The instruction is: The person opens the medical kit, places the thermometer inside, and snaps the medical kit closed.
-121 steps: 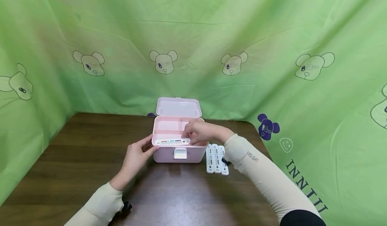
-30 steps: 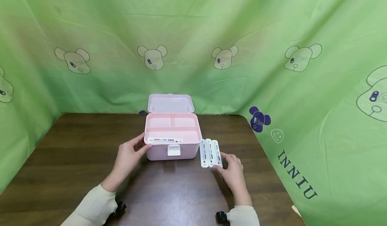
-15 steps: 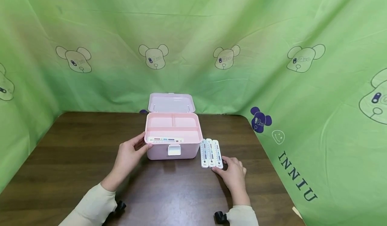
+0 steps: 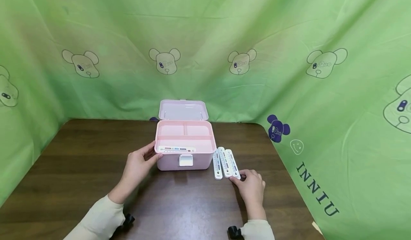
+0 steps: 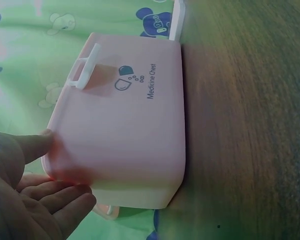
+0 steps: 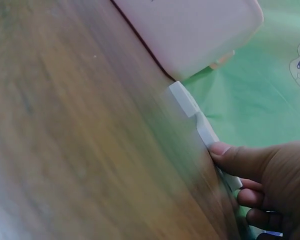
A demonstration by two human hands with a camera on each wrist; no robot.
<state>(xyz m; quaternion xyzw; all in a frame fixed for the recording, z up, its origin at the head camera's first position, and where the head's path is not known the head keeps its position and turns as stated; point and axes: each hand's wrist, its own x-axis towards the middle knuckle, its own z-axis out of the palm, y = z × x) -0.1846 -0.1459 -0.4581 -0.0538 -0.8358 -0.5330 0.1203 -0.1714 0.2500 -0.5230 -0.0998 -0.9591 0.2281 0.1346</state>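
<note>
A pink box stands with its lid up; one white thermometer strip lies along the inner front wall of its front compartment. My left hand grips the box's front left corner, thumb on the front face. Right of the box, three more strips lie on the table: the left one is nearly straight, the middle one and the right one slant. My right hand pinches the near end of the right strip; in the right wrist view its thumb touches the white edge.
The brown wooden table extends around the box. A green curtain with printed bear heads hangs behind and to the right. The box's two rear compartments show bare pink floors. A white latch hangs on the front.
My right hand has come out of the box to the strips. Since half a second ago, the middle and right strips' near ends have shifted right, opening a gap beside the left one. My left hand keeps its grip.
</note>
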